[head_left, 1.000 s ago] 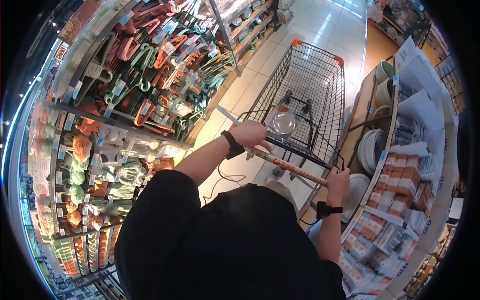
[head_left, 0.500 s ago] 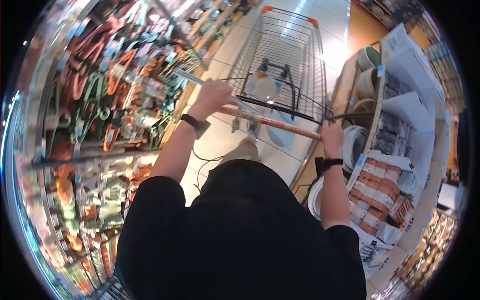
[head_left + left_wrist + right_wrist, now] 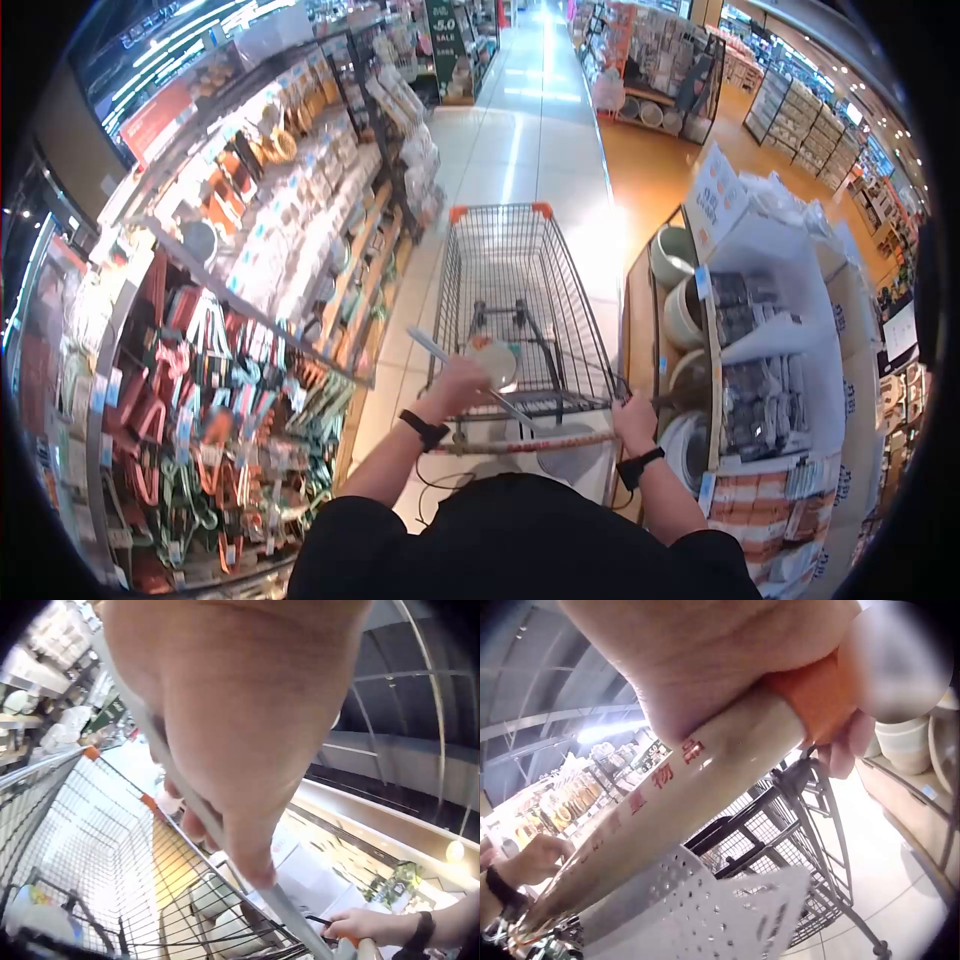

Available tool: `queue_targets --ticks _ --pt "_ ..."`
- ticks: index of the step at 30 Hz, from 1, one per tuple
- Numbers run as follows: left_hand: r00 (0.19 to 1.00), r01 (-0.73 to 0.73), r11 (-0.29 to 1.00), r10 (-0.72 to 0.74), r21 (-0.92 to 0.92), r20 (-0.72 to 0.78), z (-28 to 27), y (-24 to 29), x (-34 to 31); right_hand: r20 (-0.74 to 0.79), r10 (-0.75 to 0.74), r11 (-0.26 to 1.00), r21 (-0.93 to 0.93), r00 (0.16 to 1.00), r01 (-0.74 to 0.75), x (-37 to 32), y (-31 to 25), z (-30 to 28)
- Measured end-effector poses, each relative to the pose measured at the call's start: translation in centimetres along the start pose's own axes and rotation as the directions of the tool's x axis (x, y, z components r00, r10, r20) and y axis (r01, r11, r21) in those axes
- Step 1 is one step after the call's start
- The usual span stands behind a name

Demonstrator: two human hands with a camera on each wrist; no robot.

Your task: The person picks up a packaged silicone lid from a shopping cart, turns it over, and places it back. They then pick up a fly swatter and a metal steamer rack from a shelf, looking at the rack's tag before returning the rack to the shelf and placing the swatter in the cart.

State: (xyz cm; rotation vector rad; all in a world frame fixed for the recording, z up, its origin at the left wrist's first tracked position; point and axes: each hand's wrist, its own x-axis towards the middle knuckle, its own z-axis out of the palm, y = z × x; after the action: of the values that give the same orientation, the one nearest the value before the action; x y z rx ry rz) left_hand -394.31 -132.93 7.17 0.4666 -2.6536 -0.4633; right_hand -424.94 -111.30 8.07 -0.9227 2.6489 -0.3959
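Note:
My left hand grips a long pale grey stick, held at a slant over the near end of a wire shopping cart. Its upper end points forward and left. In the left wrist view the stick runs beneath the palm, with fingertips curled round it. My right hand holds the right end of the cart's handle. A whitish perforated sheet hangs just below that handle in the right wrist view. Inside the cart lies a round, clear packaged item.
Hangers crowd the shelves on the left. Along the right side stand bowls, stacked plates and boxed goods on a display. A tiled aisle stretches ahead, with more shelving farther off.
The head view has tilted up and now shows the aisle ahead. The cart has swung to point straight along the aisle. Both hands keep their holds; the left stays on the stick.

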Motion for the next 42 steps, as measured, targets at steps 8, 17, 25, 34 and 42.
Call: queue_targets --ticks 8,17,25,34,42 --pt "0.963 0.192 0.969 -0.216 0.155 0.159 -5.0 -7.6 9.3 -0.105 0.036 0.999 0.013 0.994 -0.035 10.5 -4.0 1.3" --pt "0.832 0.535 0.835 -0.547 -0.131 -0.090 -6.5 -11.6 8.9 -0.072 0.021 0.997 0.073 0.997 -0.016 19.9 -10.6 -0.8" --pt "0.827 0.557 0.828 -0.560 -0.070 -0.048 -3.2 -15.5 12.2 -0.057 0.002 0.999 0.052 0.998 0.001 31.8 -14.1 -0.8" --pt "0.898 0.437 0.888 -0.422 0.144 -0.123 -1.1 -24.3 24.0 -0.022 -0.072 0.996 0.050 0.997 0.073 47.7 -18.4 -1.7" --pt "0.851 0.521 0.835 -0.524 0.178 -0.028 -0.6 -32.1 38.6 -0.104 -0.127 0.992 0.004 0.986 0.128 64.2 -23.8 -2.5"
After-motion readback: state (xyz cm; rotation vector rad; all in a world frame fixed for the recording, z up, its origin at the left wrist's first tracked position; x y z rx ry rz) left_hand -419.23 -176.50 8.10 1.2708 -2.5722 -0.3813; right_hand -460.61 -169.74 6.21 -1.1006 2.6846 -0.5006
